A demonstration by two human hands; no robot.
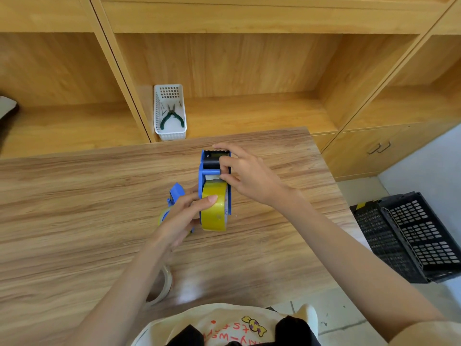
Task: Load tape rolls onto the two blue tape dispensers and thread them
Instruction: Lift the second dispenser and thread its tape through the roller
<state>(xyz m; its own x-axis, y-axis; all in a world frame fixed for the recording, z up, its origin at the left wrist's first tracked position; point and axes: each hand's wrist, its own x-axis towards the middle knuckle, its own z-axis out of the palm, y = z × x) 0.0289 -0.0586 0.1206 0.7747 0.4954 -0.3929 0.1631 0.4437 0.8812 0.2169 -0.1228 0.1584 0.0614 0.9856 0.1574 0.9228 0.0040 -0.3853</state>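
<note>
A blue tape dispenser (214, 168) stands on the wooden tabletop (74, 196), with its toothed cutter end pointing away from the person. A yellow tape roll (214, 208) sits in the near end of this dispenser, and a pale strip of tape runs from the roll up toward the black roller just behind the cutter.

The right hand (247, 176) reaches over the far end of the dispenser: its fingers are curled and pinched together on the tape strip and the right side wall, with the forefinger stretched across the cutter. The left hand (184, 218) is closed on the near left side of the same dispenser, its thumb pressed flat on the top of the yellow roll.

Just left of the dispenser, mostly hidden behind the left hand, lies a second blue tape dispenser (175, 194) with a bit of a pale roll showing at its near edge. Nearer the person than the dispenser, partly under the left forearm, a clear tape roll (166, 283) lies on the tabletop.

Beyond the dispenser, on the shelf behind the tabletop, a white basket (169, 96) holds green-handled pliers (172, 118). To the dispenser's right, off the tabletop, black crates (411, 238) rest on the floor.
</note>
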